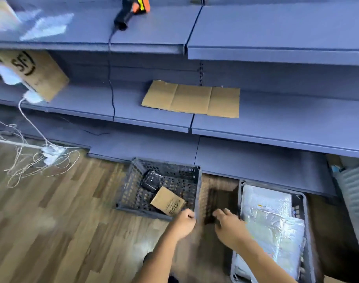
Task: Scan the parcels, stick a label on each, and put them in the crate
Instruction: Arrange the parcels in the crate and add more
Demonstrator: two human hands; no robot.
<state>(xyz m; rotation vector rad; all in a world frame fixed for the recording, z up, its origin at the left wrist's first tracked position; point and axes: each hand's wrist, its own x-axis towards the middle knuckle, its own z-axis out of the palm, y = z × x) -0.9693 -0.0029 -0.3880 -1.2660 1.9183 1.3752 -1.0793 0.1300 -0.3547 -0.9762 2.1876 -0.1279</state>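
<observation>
Two grey perforated crates stand on the wooden floor. The left crate point(133, 180) holds a black wrapped parcel point(152, 180) and a small brown cardboard box point(167, 201). The right crate point(306, 213) is filled with silvery and white bubble mailers point(274, 225). My left hand point(183, 222) hovers at the left crate's near right corner, fingers curled, holding nothing that I can see. My right hand point(228, 225) reaches over the gap between the crates, fingers spread and empty. A black and orange barcode scanner point(131, 11) lies on the top shelf, its cable hanging down.
Grey-blue shelving point(276, 54) runs across the view. A flat cardboard sheet point(191, 99) lies on the middle shelf. A brown box point(37, 74) with printed letters sits at the left. Tangled string and a white power strip point(50, 154) lie on the floor at left.
</observation>
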